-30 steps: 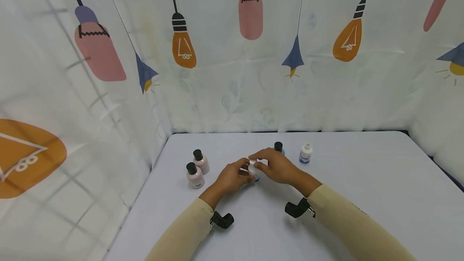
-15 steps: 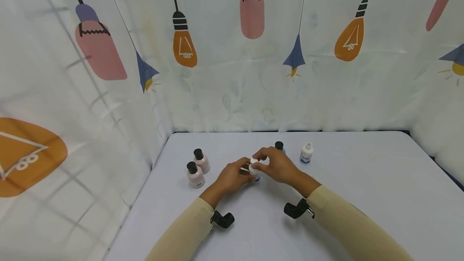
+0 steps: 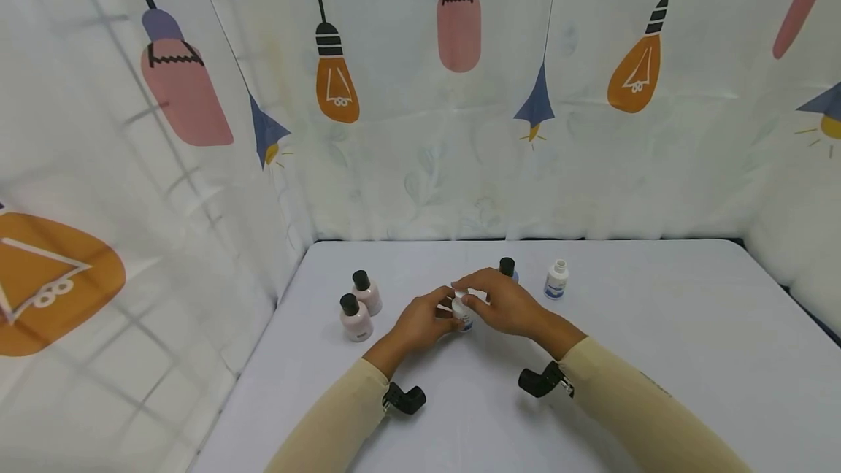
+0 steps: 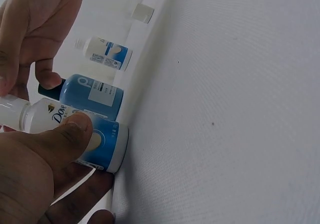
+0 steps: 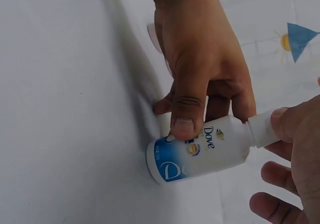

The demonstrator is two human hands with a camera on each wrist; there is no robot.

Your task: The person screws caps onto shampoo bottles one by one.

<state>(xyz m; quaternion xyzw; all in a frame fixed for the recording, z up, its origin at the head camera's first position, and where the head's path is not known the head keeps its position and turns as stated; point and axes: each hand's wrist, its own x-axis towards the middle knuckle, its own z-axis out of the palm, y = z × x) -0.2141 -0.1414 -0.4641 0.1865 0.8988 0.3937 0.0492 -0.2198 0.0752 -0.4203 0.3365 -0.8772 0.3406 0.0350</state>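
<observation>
A small white-and-blue Dove bottle (image 5: 220, 156) stands upright on the table in front of me. My left hand (image 3: 420, 323) grips its body, with the thumb across the label in both wrist views. On the bottle's neck is a white cap (image 5: 261, 129), which my right hand (image 3: 504, 303) pinches from above between thumb and fingers. Just behind the right hand stands a blue bottle with a black cap (image 3: 507, 266), partly hidden in the head view. Farther right is a second white-and-blue bottle (image 3: 555, 281), its neck uncapped.
Two pale pink bottles with black caps, a nearer one (image 3: 356, 324) and a farther one (image 3: 368, 296), stand left of my hands. A loose white cap (image 4: 143, 13) lies on the white table (image 3: 683, 327). A printed curtain (image 3: 420, 166) hangs behind the table.
My right hand's fingers shift slightly on the cap, rightward and then back to the left. The left hand and the bottle stay in place.
</observation>
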